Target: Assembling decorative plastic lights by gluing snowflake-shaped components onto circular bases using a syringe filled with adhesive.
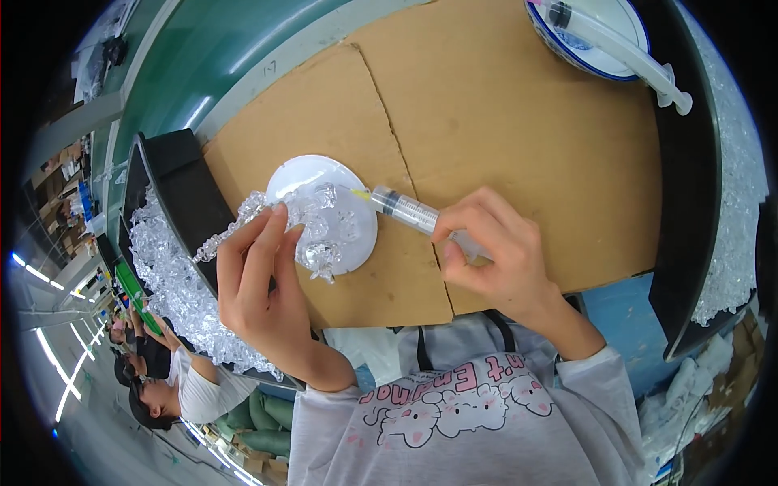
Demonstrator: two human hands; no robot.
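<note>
My left hand (pixel 263 296) pinches a clear, faceted plastic piece (pixel 304 217) between thumb and fingertips, above a round white plate (pixel 366 239). A beaded-looking clear stem (pixel 217 241) of it sticks out to the left of my fingers. In my right hand (pixel 502 251) is a clear syringe (pixel 409 212), its barrel pointing left. The syringe's yellow tip (pixel 361 193) is close to the right side of the clear piece; whether they touch, I cannot tell. A further clear part (pixel 322 257) sits over the lower part of the plate.
Brown cardboard (pixel 527 121) covers the worktop, with a seam down it. On the left, a black bin (pixel 180 190) holds clear plastic pieces (pixel 182 279); another black bin (pixel 687 219) stands right. A blue-rimmed bowl (pixel 559 50) with a second syringe (pixel 612 42) is at the far right. A person (pixel 203 385) sits left.
</note>
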